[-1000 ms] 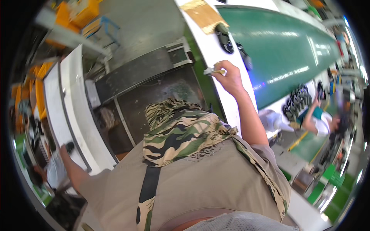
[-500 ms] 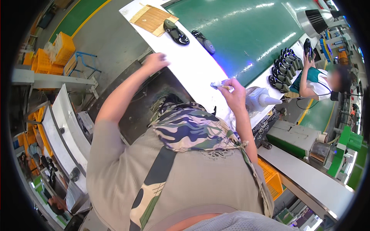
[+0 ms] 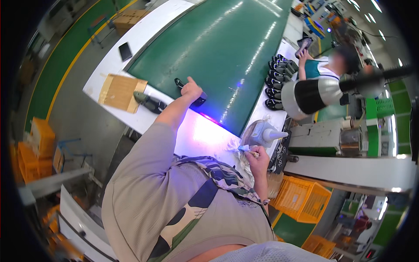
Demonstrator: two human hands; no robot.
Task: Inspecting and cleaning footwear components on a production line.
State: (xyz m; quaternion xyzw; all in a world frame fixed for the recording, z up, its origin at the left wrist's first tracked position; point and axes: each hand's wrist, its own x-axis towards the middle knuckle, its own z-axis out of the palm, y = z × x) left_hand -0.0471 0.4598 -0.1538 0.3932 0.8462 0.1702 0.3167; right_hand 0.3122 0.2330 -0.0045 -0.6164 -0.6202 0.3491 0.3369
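Up on the green belt, my left hand [image 3: 192, 90] is closed over the middle of a black shoe [image 3: 199, 101]. One finger stretches out past it, and the other fingers are partly hidden. Lower right, my right hand [image 3: 259, 160] pinches a small brush [image 3: 253, 153] with a pale handle; its whitish-blue tip points left over the white table edge. Just above that hand stands a translucent bottle [image 3: 262, 133] with a conical nozzle. Another dark shoe [image 3: 150, 103] lies left of my left hand, partly on a cardboard sheet [image 3: 117, 92].
The green conveyor belt [image 3: 196, 48] runs beyond the white table [image 3: 205, 135]. Several black shoes [image 3: 274, 82] stand in a row on its right side. A co-worker [image 3: 321, 65] there holds a shoe. A black-and-white lamp-like fixture [image 3: 312, 96] juts in. A dark flat device [image 3: 125, 51] lies far left.
My left hand has moved from beside the table out to the shoe at the belt's edge and come down on it. The view has swung; my right hand keeps holding the brush.
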